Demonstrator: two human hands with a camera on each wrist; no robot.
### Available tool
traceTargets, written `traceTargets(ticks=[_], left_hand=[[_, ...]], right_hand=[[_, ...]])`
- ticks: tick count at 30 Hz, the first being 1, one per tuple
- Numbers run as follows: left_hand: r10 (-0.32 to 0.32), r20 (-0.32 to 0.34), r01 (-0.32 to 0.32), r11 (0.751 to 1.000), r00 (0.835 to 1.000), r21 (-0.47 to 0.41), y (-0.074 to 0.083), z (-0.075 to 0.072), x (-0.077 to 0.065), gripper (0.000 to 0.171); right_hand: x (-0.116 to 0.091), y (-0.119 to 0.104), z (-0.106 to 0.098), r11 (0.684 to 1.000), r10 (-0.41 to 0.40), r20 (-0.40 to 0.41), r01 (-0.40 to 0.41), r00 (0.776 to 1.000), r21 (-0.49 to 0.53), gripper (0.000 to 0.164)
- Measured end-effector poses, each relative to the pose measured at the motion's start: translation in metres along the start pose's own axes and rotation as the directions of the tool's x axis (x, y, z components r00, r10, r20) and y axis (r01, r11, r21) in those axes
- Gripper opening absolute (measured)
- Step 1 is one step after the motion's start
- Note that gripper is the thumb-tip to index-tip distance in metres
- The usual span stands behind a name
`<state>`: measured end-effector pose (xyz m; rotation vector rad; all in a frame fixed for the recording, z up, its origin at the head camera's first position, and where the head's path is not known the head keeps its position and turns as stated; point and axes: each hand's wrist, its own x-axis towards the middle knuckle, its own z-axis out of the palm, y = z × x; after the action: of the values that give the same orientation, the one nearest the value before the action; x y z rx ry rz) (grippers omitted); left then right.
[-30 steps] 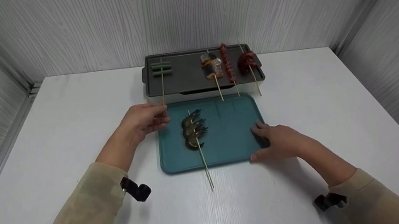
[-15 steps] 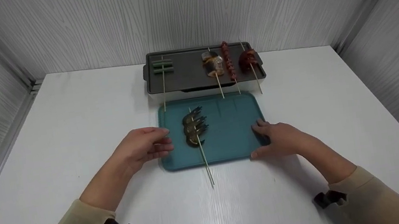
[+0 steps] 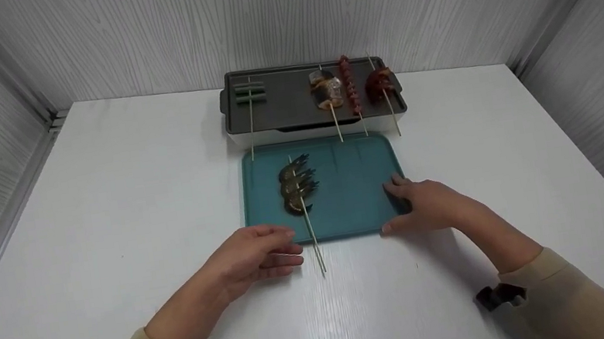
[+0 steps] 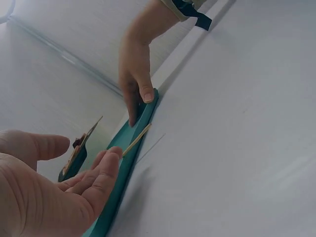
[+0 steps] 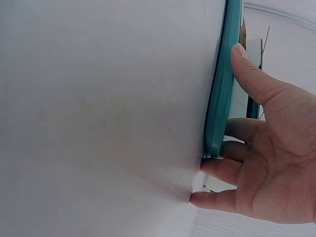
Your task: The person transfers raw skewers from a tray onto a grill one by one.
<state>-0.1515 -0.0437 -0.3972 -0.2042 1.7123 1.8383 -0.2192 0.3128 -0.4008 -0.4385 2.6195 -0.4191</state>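
Observation:
My left hand (image 3: 255, 259) hovers at the front edge of the teal tray (image 3: 351, 207), thumb and fingers apart, holding nothing. Just right of its fingertips is the bare stick (image 3: 310, 227) of a shrimp skewer (image 3: 297, 187), which lies on the tray and sticks out over the front rim. The left wrist view shows the stick end (image 4: 138, 138) beyond the fingers. My right hand (image 3: 431, 204) spans the tray's front right corner. In the right wrist view its thumb (image 5: 247, 69) touches the rim (image 5: 222, 98), with its extended fingers spread around the corner and some tips on the table.
Behind the tray stands a dark grill plate (image 3: 293, 108) on a white base. Green vegetable pieces (image 3: 250, 95) on a skewer lie at its left; at its right are a wrapped-looking skewer (image 3: 325, 90), a red beaded skewer (image 3: 349, 86) and a dark red skewer (image 3: 379, 85). Sticks overhang the front.
My left hand has let go of the green vegetable skewer on the grill plate and moved down and right to the shrimp skewer's stick. The right hand stays at the tray corner.

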Motion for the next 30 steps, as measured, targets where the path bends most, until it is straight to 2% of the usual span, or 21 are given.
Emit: traceTargets(ticks=[11, 20, 30], left_hand=[[-0.063, 0.061, 0.064, 0.998, 0.996, -0.02, -0.009, 0.014, 0.001, 0.051], [-0.083, 0.079, 0.085, 0.996, 0.993, -0.016, -0.016, 0.022, 0.007, 0.046], [-0.077, 0.087, 0.085, 0.993, 0.993, -0.082, -0.023, 0.035, 0.012, 0.043]], right_hand=[[0.002, 0.002, 0.001, 1.0, -0.015, 0.0, 0.015, 1.0, -0.008, 0.103], [0.0, 0.001, -0.001, 1.0, -0.014, 0.004, 0.014, 1.0, -0.003, 0.103], [-0.001, -0.001, -0.001, 1.0, -0.007, 0.002, 0.007, 1.0, 0.004, 0.103]])
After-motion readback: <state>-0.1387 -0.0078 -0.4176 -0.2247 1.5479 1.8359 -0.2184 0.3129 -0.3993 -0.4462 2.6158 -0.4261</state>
